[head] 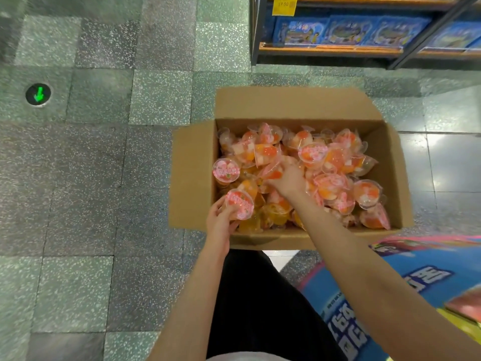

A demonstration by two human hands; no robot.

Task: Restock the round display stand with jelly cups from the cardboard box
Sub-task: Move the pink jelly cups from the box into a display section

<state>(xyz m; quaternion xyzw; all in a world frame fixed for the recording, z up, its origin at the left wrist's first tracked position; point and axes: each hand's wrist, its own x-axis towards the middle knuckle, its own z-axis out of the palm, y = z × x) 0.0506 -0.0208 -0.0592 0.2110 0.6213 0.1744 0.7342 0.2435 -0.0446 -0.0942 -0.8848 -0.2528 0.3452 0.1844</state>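
An open cardboard box (192,178) sits on the floor in front of me, filled with several clear jelly cups (335,178) holding orange and pink fruit under pink lids. My left hand (221,217) is at the box's near left corner and grips one jelly cup (239,204) with its pink lid facing up. My right hand (286,178) reaches into the middle of the pile, fingers curled down around a cup (273,171) there. The round display stand (416,282), blue with white lettering, shows at the lower right edge.
Speckled grey-green floor tiles lie all around. A round floor light with a green arrow (38,94) is at the left. A store shelf (338,48) with blue boxed goods and a yellow price tag stands beyond the box. My dark trouser leg (260,308) is below the box.
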